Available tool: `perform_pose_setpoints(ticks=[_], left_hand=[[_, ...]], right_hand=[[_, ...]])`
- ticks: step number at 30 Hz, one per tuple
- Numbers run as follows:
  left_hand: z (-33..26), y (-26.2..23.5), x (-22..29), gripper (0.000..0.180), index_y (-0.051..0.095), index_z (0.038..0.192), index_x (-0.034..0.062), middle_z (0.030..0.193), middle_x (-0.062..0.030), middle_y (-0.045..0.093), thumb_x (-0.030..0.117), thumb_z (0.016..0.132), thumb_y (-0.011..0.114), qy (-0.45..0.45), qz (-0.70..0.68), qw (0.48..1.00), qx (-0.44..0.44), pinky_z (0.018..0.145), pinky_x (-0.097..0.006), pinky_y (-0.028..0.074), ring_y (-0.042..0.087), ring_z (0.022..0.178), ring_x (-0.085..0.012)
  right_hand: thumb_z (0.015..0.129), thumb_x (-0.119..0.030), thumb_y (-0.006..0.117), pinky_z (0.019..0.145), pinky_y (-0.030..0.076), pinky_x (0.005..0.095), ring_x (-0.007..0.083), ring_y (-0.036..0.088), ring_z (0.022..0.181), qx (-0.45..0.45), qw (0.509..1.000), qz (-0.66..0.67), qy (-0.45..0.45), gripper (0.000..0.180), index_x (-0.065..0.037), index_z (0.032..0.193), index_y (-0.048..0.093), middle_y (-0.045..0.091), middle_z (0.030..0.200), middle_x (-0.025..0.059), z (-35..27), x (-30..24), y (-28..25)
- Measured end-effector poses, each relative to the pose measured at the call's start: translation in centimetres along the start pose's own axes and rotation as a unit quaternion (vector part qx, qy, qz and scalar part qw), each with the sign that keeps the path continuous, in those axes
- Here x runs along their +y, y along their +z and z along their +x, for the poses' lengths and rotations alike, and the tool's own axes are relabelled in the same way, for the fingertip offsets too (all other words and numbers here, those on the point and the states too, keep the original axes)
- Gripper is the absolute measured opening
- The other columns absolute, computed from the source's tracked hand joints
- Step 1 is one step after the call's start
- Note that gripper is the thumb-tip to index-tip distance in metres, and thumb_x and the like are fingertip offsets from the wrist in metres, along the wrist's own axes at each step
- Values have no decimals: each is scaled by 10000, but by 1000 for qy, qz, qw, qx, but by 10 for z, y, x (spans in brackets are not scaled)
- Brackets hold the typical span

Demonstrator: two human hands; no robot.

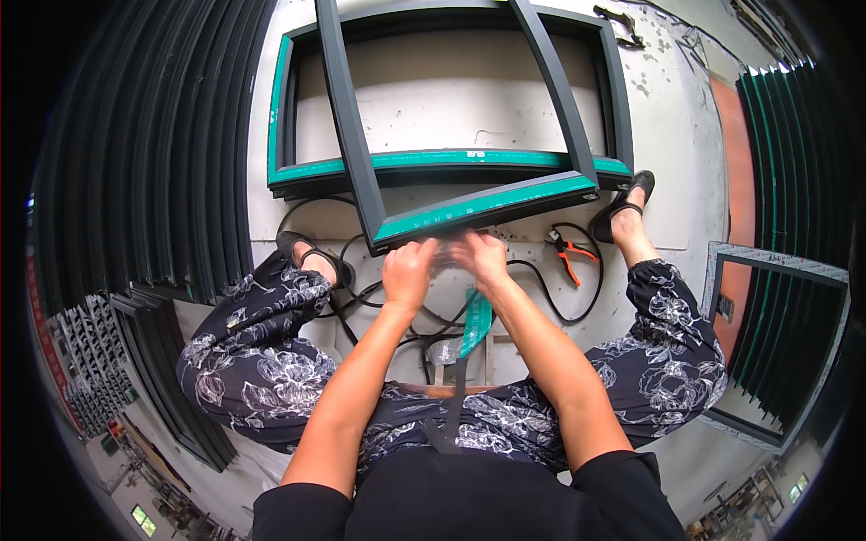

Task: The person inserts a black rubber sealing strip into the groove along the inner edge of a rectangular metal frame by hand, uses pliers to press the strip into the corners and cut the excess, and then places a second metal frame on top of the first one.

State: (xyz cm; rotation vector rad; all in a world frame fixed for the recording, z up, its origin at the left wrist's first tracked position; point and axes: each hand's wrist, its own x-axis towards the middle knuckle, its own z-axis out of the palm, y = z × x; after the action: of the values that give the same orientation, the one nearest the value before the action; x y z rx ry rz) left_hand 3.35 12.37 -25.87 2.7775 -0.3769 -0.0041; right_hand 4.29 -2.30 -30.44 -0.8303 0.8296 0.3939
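Note:
A dark grey window frame [560,86] lies at a slant on top of a second dark frame [617,99]; both carry green protective film. My left hand [409,273] is closed at the near edge of the upper frame, its fingers curled together; whatever they grip is too small or hidden to name. Beside it, close to the same edge, my right hand [483,256] is smeared by motion, so its fingers cannot be read. A blurred, pale patch shows between the two hands. Below the right hand, a loose green film strip [477,316] hangs between my legs.
Orange-handled cutters [568,255] lie on the floor right of my hands. A black cord [541,284] loops around the floor between my feet. Long dark profiles [153,135] stand stacked at left; more profiles [780,153] are at right, near a wrapped frame [843,334].

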Motion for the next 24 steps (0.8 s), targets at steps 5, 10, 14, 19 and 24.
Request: perform_pose_setpoints(ticks=[5,10,14,19,24], left_hand=[[3,1,-4,226,587,933,125,702,-53,524,72,713,586,4,9,1000,10,596,-368,432,546,660,-255],[2,7,-3,216,588,928,124,715,-51,524,76,717,587,-4,0,1000,29,600,-363,432,542,669,-251],[3,8,-1,213,584,926,119,726,-51,525,77,717,588,-10,4,1000,16,605,-363,433,548,688,-248],[4,10,1,147,560,843,118,670,-36,486,83,700,562,8,26,998,57,565,-346,430,540,638,-216],[3,12,2,154,571,853,113,678,-43,496,85,702,563,4,22,998,53,570,-349,436,545,640,-222]], right_hand=[[938,-270,416,444,488,229,128,573,511,-3,992,-128,12,315,16,893,540,615,715,109,7,-6,-3],[932,-300,428,396,446,213,120,536,446,-1,983,-180,-13,354,20,856,558,602,641,99,12,-5,-7],[933,-310,426,384,437,212,116,522,422,-9,978,-205,-20,375,21,828,566,595,612,91,14,-8,-10],[869,-327,555,422,434,197,101,535,474,48,984,-173,20,345,15,834,593,608,650,86,10,-10,-10],[843,-284,598,435,436,196,98,546,504,55,989,-138,-28,286,1,825,581,610,674,75,7,-9,-9]])
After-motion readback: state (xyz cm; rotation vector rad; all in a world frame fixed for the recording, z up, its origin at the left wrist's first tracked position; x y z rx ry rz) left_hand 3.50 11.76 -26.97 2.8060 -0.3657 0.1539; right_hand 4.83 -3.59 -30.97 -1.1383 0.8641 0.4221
